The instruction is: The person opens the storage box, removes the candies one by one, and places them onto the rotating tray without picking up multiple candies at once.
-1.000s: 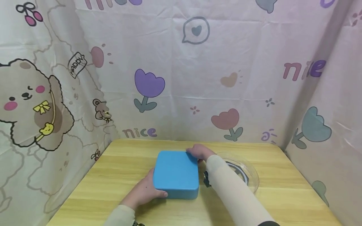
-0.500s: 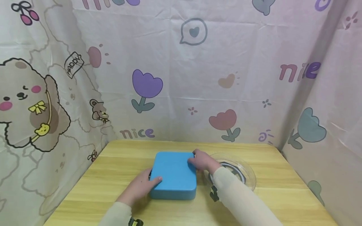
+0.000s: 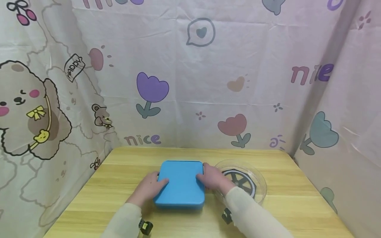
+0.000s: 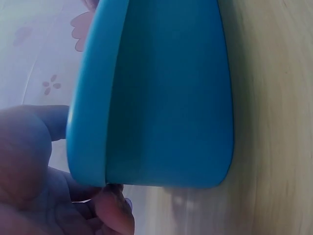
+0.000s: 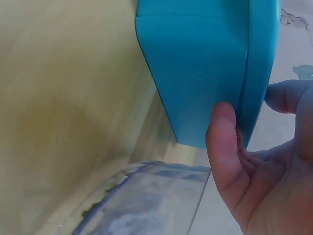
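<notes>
A blue square box (image 4: 171, 107) stands on the wooden table, topped by a blue lid (image 3: 180, 183). My left hand (image 3: 148, 189) holds the lid's left side, thumb on its top face. In the left wrist view that hand's fingertips (image 4: 115, 210) curl in under the lid's rim. On the far right side, my right hand (image 3: 216, 179) pinches the lid's edge with its thumb on top. The right wrist view shows a finger (image 5: 222, 132) of it against the side wall, right at the seam below the lid. What is inside the box is hidden.
Close to the box's right side is a round clear plastic container (image 3: 262, 183) with a dark spoked, wheel-like shape (image 3: 239, 180) in it. The right forearm partly covers it. Printed curtains (image 3: 190, 79) enclose the table (image 3: 101, 185) at the back and sides.
My left thumb has moved from the box's front onto the lid's top. My right hand has shifted nearer along the right edge. Less of the box's front wall shows now.
</notes>
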Available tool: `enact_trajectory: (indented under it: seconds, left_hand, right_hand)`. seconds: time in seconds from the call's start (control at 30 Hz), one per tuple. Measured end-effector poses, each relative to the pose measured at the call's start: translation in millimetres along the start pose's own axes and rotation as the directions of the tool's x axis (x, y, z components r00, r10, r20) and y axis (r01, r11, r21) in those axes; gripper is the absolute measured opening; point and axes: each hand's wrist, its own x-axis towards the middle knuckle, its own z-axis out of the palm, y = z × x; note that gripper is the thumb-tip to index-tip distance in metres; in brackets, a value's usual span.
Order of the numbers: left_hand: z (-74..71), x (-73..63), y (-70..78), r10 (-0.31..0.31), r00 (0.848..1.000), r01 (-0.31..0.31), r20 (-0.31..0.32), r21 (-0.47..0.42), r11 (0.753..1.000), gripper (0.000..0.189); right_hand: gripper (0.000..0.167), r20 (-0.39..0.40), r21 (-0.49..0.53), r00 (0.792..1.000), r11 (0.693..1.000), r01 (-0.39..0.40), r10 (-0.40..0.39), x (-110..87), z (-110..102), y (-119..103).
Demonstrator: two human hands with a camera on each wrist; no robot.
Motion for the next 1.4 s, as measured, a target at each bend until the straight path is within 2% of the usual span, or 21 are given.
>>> enact_trajectory:
  seconds: [0.2, 0.3, 0.53, 0.77, 1.07, 1.23, 1.4]
  left_hand:
    - [3.4, 2.4, -1.1, -0.007, 1.000, 0.007, -0.006, 0.009, 1.000, 0.064]
    - [3.8, 3.8, -0.6, -0.007, 1.000, 0.007, -0.007, 0.008, 1.000, 0.063]
    - [3.2, 6.7, 0.8, -0.019, 1.000, 0.019, -0.010, 0.001, 1.000, 0.062]
    - [1.5, 7.3, 5.0, -0.011, 1.000, 0.010, -0.016, -0.026, 1.000, 0.061]
    - [-3.5, 5.9, 5.4, -0.015, 1.000, 0.014, -0.009, -0.030, 0.999, 0.061]
    - [-10.4, 5.1, 7.6, -0.015, 1.000, 0.015, -0.012, -0.029, 0.999, 0.064]
    - [-17.1, 4.7, 6.3, -0.031, 0.999, 0.030, -0.028, -0.026, 0.999, 0.064]
  right_hand:
    - [0.059, 0.039, 0.090, 0.997, 0.994, 0.065, -0.068, -8.4, 5.7, 3.1]
    - [0.059, 0.039, 0.083, 0.996, 0.994, 0.077, -0.081, -9.0, 7.6, 2.4]
    - [0.070, 0.011, 0.034, 0.999, 0.999, 0.037, -0.038, -7.5, 6.9, -1.6]
    - [0.070, -0.019, 0.157, 1.000, 0.988, 0.006, -0.003, -7.4, 4.1, -4.0]
    - [0.061, -0.031, 0.176, 0.999, 0.984, 0.017, -0.012, -6.2, -0.3, -8.2]
    - [0.055, -0.088, 0.120, 0.994, 0.990, 0.072, -0.062, -6.7, -2.2, -15.1]
    - [0.049, -0.147, 0.062, 0.980, 0.988, 0.144, -0.134, -7.8, -1.6, -22.5]
